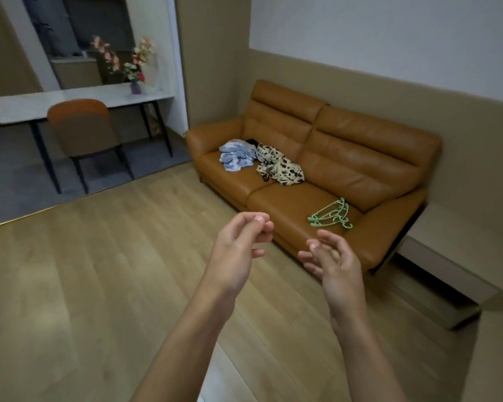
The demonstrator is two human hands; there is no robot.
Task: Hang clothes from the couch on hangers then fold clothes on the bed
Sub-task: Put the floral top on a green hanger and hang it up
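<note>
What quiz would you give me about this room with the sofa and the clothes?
1. True or false: the green hangers lie on the seat of the orange-brown couch.
2. What do the left hand and right hand hold? A) a hanger B) a shirt C) nothing
3. Fill in: the pale garment beside the cream black-patterned garment is white and ___.
Key: 1 true; 2 C; 3 blue.
</note>
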